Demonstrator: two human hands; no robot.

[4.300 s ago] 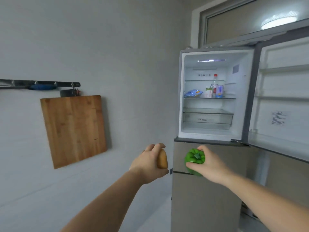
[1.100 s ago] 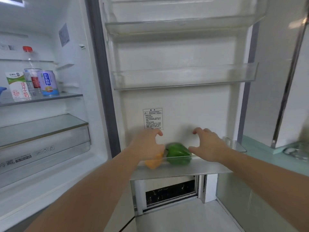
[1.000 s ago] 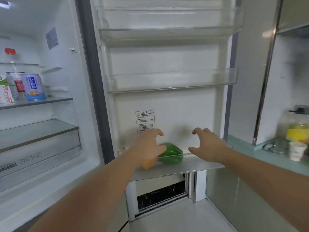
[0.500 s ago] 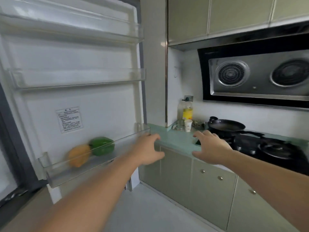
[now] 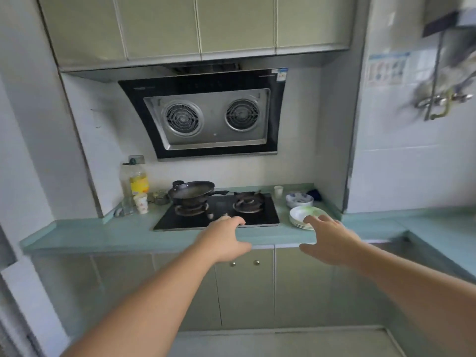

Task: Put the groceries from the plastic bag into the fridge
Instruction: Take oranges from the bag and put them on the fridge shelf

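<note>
Both the left hand (image 5: pixel 223 240) and right hand (image 5: pixel 328 242) are spread wide and empty at frame centre, over the teal countertop (image 5: pixel 108 234), likely free for more groceries; neither plastic bag nor fridge is in view.

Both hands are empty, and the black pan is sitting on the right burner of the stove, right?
Not quite. In the head view the pan sits on the left burner; the right burner is bare. The rest is right: the left hand and the right hand are both empty, with fingers spread.

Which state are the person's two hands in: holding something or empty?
Empty: left hand and right hand both show spread fingers.
</note>
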